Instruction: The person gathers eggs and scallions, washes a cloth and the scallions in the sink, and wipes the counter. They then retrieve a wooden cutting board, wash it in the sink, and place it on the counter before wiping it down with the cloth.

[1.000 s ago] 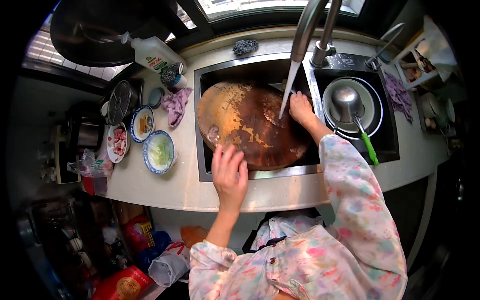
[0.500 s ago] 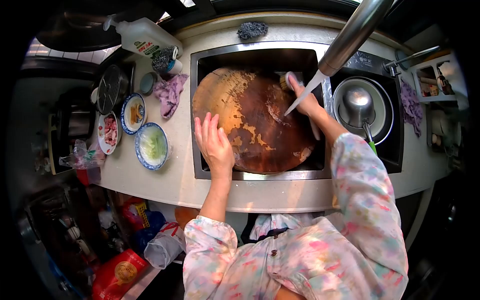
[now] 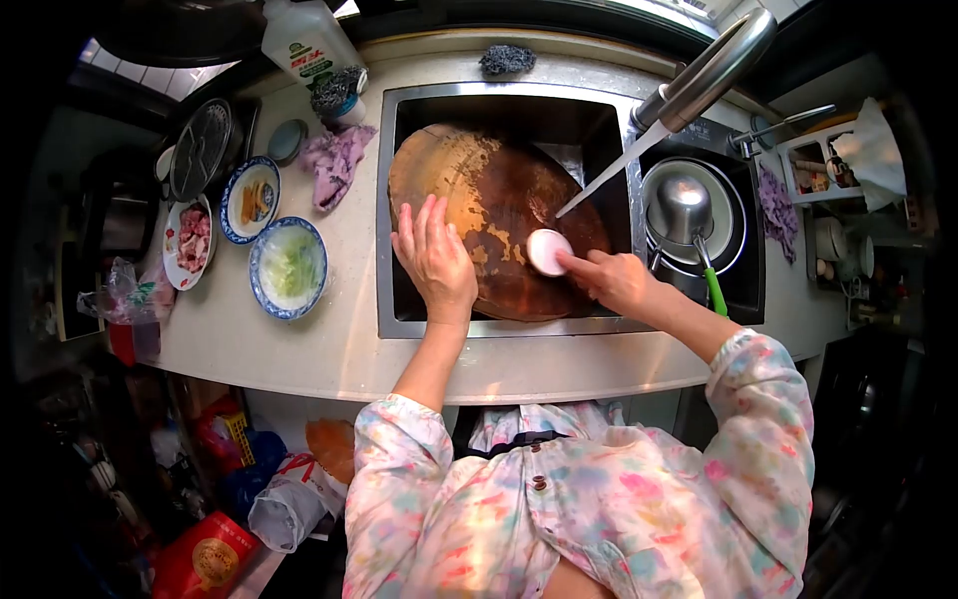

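Observation:
A large round wooden chopping board, wet and dark brown on the right and paler on the left, lies in the left sink basin. My left hand rests on its left part, fingers stretched out. In my right hand is a scrub brush with a pinkish-white back, on the board's lower right part. Its bristles are hidden underneath. Water from the metal faucet runs onto the board above the brush.
The right basin holds a pot with a green-handled ladle. Left on the counter are a bowl of greens, a dish with brownish pieces, a plate of meat and a purple rag. A scouring pad lies behind the sink.
My right hand has brought the brush from the board's upper right edge down and left onto its lower right part. My left hand stays on the board. The view has shifted slightly.

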`<act>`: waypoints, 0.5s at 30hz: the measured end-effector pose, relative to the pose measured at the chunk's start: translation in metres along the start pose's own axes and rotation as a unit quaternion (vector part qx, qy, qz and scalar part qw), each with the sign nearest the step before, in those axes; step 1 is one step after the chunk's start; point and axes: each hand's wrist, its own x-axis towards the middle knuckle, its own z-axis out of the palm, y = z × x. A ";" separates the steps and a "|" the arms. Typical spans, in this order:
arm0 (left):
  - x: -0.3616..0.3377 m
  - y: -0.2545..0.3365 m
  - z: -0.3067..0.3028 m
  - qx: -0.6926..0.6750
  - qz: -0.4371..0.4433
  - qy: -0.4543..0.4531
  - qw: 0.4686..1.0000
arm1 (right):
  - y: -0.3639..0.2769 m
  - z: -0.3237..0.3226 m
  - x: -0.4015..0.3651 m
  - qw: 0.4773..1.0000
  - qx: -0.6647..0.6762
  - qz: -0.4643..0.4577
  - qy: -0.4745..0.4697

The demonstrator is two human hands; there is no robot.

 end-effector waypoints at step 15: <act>-0.006 -0.010 0.003 -0.201 -0.027 0.047 0.978 | -0.033 -0.006 -0.030 0.998 -0.034 -0.057 0.008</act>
